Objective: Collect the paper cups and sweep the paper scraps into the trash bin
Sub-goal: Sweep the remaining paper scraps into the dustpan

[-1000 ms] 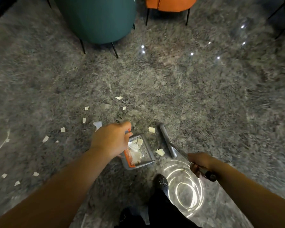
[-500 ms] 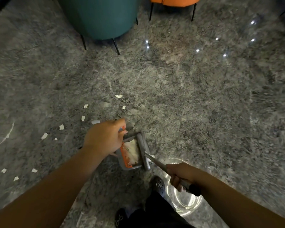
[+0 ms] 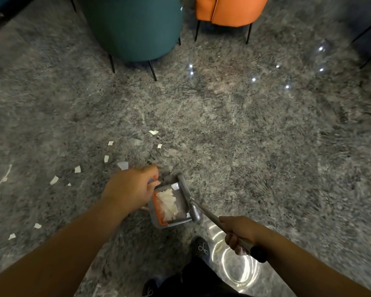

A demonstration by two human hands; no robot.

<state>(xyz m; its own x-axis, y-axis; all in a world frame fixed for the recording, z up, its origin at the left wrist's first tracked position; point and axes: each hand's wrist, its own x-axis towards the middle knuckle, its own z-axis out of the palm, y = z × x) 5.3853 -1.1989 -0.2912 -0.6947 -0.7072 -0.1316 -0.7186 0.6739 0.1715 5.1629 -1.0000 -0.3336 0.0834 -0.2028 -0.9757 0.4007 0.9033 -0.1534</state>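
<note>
Sweeping partly done. Left hand (image 3: 129, 189) gripped dustpan (image 3: 169, 205) on floor (image 3: 244, 157), heap of scraps inside. Right hand (image 3: 240, 234) curled round broom handle (image 3: 206, 213), broom head (image 3: 189, 198) at pan mouth. Loose paper scraps (image 3: 77, 169) left toward floor's left edge. No cups or bin visible.

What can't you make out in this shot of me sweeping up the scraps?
Head view only:
- Dustpan handle: hidden under the left hand.
- Broom bristles: hidden beneath its head.
- Trash bin, paper cups: none in frame.
- Teal chair, orange chair: tops cut off by the upper edge.
</note>
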